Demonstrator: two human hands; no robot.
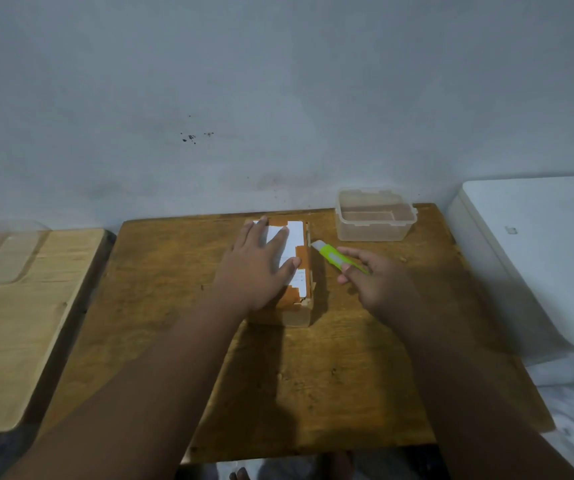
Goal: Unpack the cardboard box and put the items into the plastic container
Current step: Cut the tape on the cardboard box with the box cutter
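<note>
A small cardboard box (300,306) with a white label and orange tape lies closed on the brown wooden table (313,375). My left hand (257,268) rests flat on its top, fingers spread. My right hand (379,282) holds a lime-green utility knife (335,257), its pale tip pointing at the box's right edge. A clear plastic container (375,216) stands open and empty at the table's back right, next to the wall.
A pale wooden board (18,323) lies to the left of the table. A white appliance-like block (538,254) stands to the right. The grey wall (278,98) runs along the table's back edge.
</note>
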